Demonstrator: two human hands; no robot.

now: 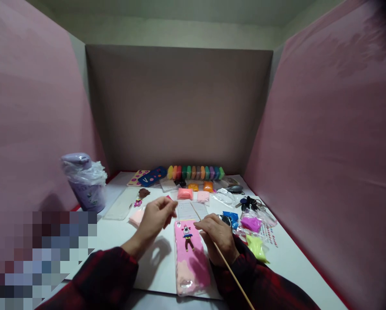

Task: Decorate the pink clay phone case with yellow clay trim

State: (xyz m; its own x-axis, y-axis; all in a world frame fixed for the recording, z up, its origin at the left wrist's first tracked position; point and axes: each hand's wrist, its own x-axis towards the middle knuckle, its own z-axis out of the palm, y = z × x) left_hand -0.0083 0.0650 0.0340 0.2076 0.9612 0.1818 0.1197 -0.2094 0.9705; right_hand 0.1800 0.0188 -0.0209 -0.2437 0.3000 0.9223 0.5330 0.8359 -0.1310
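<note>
A pink phone case [196, 269] lies on the white table, with a small clay figure [188, 239] on its upper part; the figure has a white face, blue collar and brown legs. My right hand [219, 237] is closed round a long thin wooden stick [233, 275], whose tip points up and left past the case's top. Left of the case, my left hand [157, 217] is raised with thumb and fingertips pinched together; whatever is between them is too small to make out.
Clay blocks [196, 172] line the back. A purple cup [88, 185] stands at left, near a clear case [120, 204]. Right of my right hand lie a yellow clay packet [256, 249], a magenta packet [251, 224] and keys [251, 203]. A blue case [152, 176] lies behind.
</note>
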